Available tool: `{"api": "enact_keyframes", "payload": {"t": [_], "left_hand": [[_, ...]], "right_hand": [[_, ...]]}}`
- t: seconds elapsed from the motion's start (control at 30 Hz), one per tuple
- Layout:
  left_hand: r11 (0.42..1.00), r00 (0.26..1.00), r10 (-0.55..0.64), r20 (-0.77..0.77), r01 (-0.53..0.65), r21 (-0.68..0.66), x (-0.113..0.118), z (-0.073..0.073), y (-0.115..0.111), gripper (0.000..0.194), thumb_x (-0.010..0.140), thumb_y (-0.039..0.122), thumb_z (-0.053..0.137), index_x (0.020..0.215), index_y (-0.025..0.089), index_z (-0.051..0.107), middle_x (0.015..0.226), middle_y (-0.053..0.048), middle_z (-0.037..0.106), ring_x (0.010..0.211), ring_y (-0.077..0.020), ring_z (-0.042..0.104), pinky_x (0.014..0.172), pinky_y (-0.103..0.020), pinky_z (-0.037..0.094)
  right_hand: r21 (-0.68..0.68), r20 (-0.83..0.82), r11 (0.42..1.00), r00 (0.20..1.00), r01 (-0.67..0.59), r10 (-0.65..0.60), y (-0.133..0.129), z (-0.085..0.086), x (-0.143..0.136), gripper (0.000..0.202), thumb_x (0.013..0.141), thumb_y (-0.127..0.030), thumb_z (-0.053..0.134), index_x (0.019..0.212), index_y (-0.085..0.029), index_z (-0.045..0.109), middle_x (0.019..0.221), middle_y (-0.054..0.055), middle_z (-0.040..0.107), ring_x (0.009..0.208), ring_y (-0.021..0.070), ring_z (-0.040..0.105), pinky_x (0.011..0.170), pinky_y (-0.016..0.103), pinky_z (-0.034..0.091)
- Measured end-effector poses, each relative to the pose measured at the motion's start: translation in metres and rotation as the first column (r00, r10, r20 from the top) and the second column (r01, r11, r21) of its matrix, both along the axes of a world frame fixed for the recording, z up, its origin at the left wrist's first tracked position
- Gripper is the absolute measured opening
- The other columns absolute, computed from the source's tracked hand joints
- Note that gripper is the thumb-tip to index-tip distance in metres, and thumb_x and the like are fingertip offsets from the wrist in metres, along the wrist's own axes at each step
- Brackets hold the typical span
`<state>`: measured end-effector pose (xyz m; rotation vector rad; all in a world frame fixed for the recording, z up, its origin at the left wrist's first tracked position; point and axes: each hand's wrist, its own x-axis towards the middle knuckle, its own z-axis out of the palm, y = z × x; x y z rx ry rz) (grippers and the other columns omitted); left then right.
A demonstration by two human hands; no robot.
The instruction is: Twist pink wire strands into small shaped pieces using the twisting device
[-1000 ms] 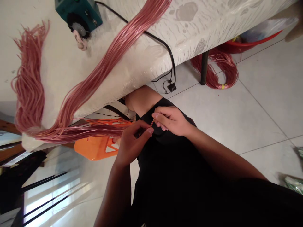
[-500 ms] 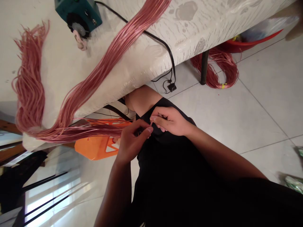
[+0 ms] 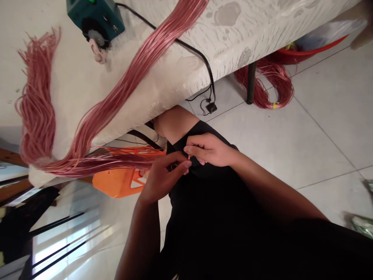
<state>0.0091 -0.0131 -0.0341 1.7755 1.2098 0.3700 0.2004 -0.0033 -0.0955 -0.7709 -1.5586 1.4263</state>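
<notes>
Over my black-clothed lap, my left hand [image 3: 167, 173] pinches reddish-pink strands between thumb and fingers. Their short ends show at its fingertips. My right hand [image 3: 208, 149] is closed with thumb against forefinger, touching those ends just above my left fingertips. From my left hand a bundle of pink strands [image 3: 101, 163] runs left to the table corner. There it joins a thick pink hank [image 3: 128, 77] that lies across the white patterned table [image 3: 186, 74]. Another pink bunch with frayed ends [image 3: 37, 105] lies at the table's left.
A green machine [image 3: 93, 19] stands on the table, its black cable [image 3: 198, 50] hanging over the edge. An orange stool [image 3: 113, 182] is beneath the strands. On the tiled floor are a coiled pink hank [image 3: 279, 85] and a red basin [image 3: 297, 56] beside a dark table leg [image 3: 251, 83].
Both hands are still together. My left hand has shifted slightly right, and my right thumb and fingertips have moved slightly against the strand ends.
</notes>
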Motion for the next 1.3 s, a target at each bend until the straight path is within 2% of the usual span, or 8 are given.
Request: {"api": "enact_keyframes", "payload": {"t": [0.2,0.37,0.63,0.8,0.97,1.07,1.17,1.3], "left_hand": [[0.999,1.000,0.001,0.027,0.000,-0.042,-0.003,-0.003,0.000,0.020,0.091,0.029,0.064,0.074,0.019,0.064,0.069,0.002,0.064,0.065,-0.0107,0.057,0.062,-0.024,0.044],[0.986,0.988,0.130,0.080,-0.120,-0.114,0.003,-0.007,-0.004,0.014,0.091,0.029,0.064,0.082,0.018,0.063,0.069,0.002,0.065,0.062,-0.0100,0.058,0.058,-0.022,0.046],[0.955,0.943,0.291,0.158,-0.295,0.002,0.003,-0.012,-0.007,0.010,0.089,0.024,0.067,0.081,0.017,0.065,0.063,0.004,0.065,0.060,-0.0085,0.061,0.059,-0.019,0.048],[0.966,0.952,0.253,0.174,-0.259,0.013,0.005,-0.012,-0.009,0.010,0.089,0.023,0.066,0.080,0.018,0.065,0.066,0.004,0.066,0.059,-0.0077,0.060,0.057,-0.018,0.047],[0.972,0.957,0.227,0.183,-0.234,0.017,0.003,-0.019,-0.010,0.007,0.090,0.021,0.065,0.084,0.019,0.067,0.069,0.004,0.066,0.064,-0.0073,0.061,0.061,-0.018,0.048],[0.970,0.950,0.231,0.212,-0.241,0.023,0.001,-0.019,-0.011,0.007,0.090,0.021,0.064,0.086,0.019,0.068,0.071,0.004,0.067,0.068,-0.0076,0.063,0.065,-0.018,0.050],[0.957,0.932,0.275,0.235,-0.289,0.025,0.001,-0.017,-0.014,0.007,0.090,0.021,0.066,0.084,0.019,0.069,0.070,0.004,0.068,0.067,-0.0071,0.065,0.065,-0.017,0.051],[0.919,0.873,0.385,0.300,-0.393,-0.038,0.002,-0.013,-0.017,0.003,0.087,0.023,0.070,0.087,0.020,0.070,0.068,0.004,0.072,0.062,-0.0079,0.068,0.061,-0.016,0.055]], "right_hand": [[0.011,0.054,0.999,0.998,-0.042,0.041,0.001,0.002,0.003,0.031,0.101,-0.030,0.049,0.075,-0.015,0.058,0.047,-0.008,0.050,0.047,0.0069,0.048,0.052,0.018,0.038],[0.001,0.042,1.000,0.999,-0.008,0.008,0.000,0.001,0.000,0.030,0.101,-0.029,0.049,0.075,-0.016,0.056,0.048,-0.008,0.050,0.046,0.0064,0.047,0.051,0.018,0.037],[-0.051,-0.042,0.995,0.996,0.080,-0.082,-0.003,-0.001,-0.004,0.034,0.099,-0.039,0.054,0.074,-0.016,0.058,0.050,-0.006,0.051,0.047,0.0068,0.047,0.048,0.019,0.035],[0.039,0.007,0.993,0.994,0.112,-0.112,-0.004,0.001,-0.006,0.027,0.093,-0.033,0.063,0.073,-0.016,0.058,0.056,-0.006,0.051,0.051,0.0063,0.043,0.049,0.019,0.033],[0.127,0.047,0.979,0.984,0.163,-0.170,-0.006,0.002,-0.010,0.030,0.097,-0.027,0.058,0.069,-0.016,0.057,0.058,-0.005,0.051,0.055,0.0068,0.044,0.054,0.020,0.036],[0.114,0.047,0.978,0.983,0.173,-0.179,-0.007,0.003,-0.011,0.029,0.098,-0.026,0.056,0.071,-0.016,0.059,0.060,-0.005,0.052,0.057,0.0070,0.046,0.055,0.020,0.037],[0.076,0.008,0.988,0.991,0.135,-0.136,-0.008,0.007,-0.009,0.026,0.098,-0.026,0.055,0.074,-0.016,0.059,0.061,-0.005,0.054,0.056,0.0066,0.047,0.055,0.020,0.037],[0.109,-0.008,0.994,1.000,-0.013,0.014,-0.009,0.018,-0.007,0.026,0.099,-0.019,0.049,0.077,-0.016,0.062,0.065,-0.004,0.058,0.059,0.0061,0.052,0.061,0.019,0.041]]}}
